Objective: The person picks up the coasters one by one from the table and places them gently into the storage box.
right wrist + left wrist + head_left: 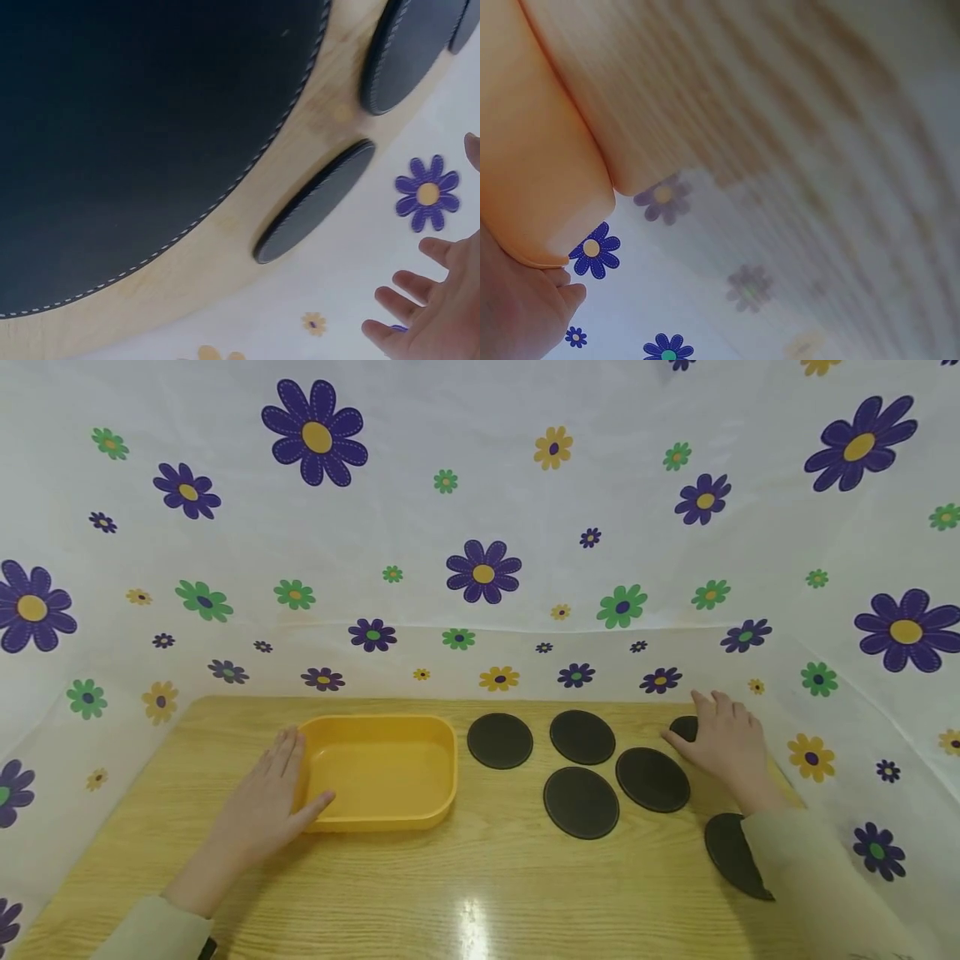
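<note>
Left hand [266, 802] lies flat, fingers released, against the yellow tray [382, 770] at the worktop [480, 877] left; right hand [723, 739], fingers straight, covers the far-right black coaster [684, 727] near the flowered cloth [480, 527]

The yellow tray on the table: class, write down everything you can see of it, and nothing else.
The yellow tray is a shallow rectangular tub with rounded corners and a rolled rim, smooth and glossy like plastic. It holds nothing. It sits upright and flat on the wooden table, left of centre, with the black round coasters to its right, apart from it. The left hand rests against its left end, fingers straight along the wall, thumb at the near corner. In the left wrist view its outer wall shows blurred.
</note>
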Motion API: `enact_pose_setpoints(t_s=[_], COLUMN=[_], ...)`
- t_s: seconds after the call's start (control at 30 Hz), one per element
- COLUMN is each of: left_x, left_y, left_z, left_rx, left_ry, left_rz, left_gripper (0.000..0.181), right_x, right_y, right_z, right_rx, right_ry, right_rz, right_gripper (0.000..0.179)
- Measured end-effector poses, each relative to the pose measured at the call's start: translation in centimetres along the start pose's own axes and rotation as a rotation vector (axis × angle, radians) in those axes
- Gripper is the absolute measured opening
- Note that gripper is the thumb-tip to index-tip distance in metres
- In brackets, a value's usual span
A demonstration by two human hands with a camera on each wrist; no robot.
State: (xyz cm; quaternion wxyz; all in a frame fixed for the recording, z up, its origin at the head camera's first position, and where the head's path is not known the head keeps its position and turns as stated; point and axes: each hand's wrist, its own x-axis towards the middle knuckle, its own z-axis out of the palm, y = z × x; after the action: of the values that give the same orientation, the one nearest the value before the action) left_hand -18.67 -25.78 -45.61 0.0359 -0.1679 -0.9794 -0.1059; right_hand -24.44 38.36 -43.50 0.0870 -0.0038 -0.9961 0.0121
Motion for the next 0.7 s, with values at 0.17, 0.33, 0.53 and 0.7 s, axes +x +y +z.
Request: enact_pose_setpoints(t_s=[0.17, 0.33, 0.53, 0.7], left_x=[0.0, 0.1, 0.1, 0.0], left_y=[-0.1, -0.1, -0.1, -0.2], left_z=[0.2, 0.2, 0.3, 0.5], left_rx=[-0.001, 0.003, 0.004, -0.008], left_ry=[0.005, 0.012, 0.025, 0.027], left_rz=[0.001, 0.006, 0.012, 0.008], left_gripper=[0.100, 0.099, 0.099, 0.099], right_x=[0.8, 1.1, 1.4, 1.8], right_y=[0.9, 1.6, 2.1, 2.6], right_z=[0.5, 1.0, 1.6, 2.3], right_rx=[0.028, 0.054, 0.076, 0.068], right_ry=[-0.065, -0.136, -0.193, -0.239], right_rz=[0.041, 0.071, 0.095, 0.098], right_gripper=[0.085, 0.084, 0.087, 0.091])
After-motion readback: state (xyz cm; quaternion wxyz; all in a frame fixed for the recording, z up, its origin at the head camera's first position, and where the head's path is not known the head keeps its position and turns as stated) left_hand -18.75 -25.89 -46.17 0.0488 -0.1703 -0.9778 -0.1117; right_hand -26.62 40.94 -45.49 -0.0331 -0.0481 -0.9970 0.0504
